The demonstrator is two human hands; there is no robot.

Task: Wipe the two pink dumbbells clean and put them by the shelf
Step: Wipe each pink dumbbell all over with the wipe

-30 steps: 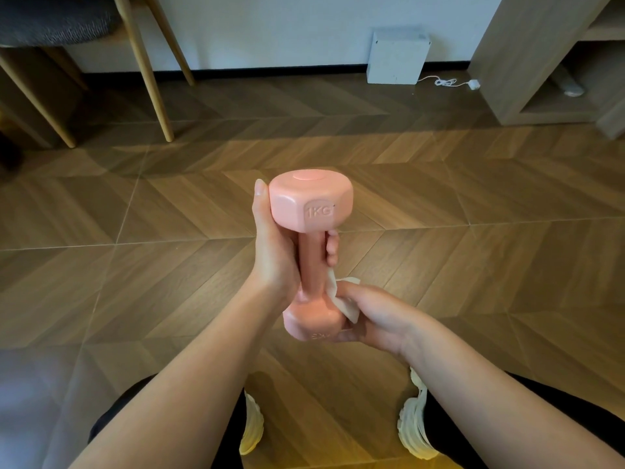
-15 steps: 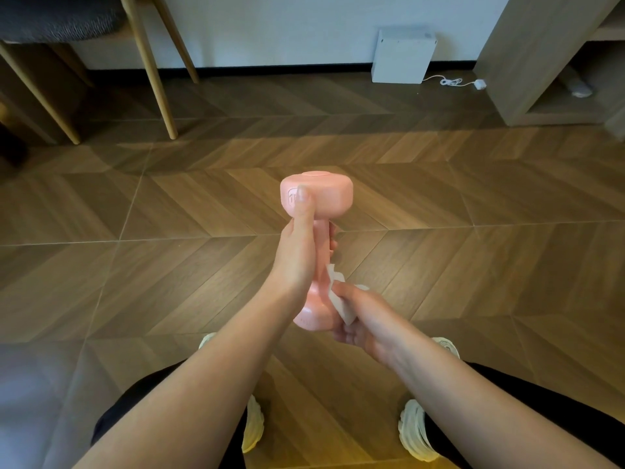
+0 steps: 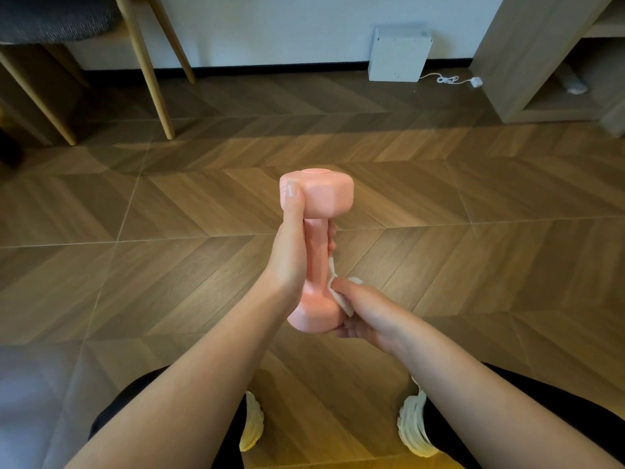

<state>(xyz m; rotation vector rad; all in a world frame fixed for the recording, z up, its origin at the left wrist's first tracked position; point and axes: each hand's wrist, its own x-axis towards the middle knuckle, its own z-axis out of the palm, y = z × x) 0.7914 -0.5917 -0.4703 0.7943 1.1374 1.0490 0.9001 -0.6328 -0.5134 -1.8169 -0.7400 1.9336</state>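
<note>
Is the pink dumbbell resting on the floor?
No, the left hand holds the pink dumbbell upright in the air, above the wooden floor.

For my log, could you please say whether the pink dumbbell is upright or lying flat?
Upright: the left hand grips the dumbbell by its handle, one head above the hand, the other below it.

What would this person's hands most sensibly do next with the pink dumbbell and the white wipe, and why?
Probably slide the white wipe down and round the lower head of the pink dumbbell. The left hand grips the handle and holds it upright, while the right hand pinches the wipe against the neck just above that head, the nearest surface.
</note>
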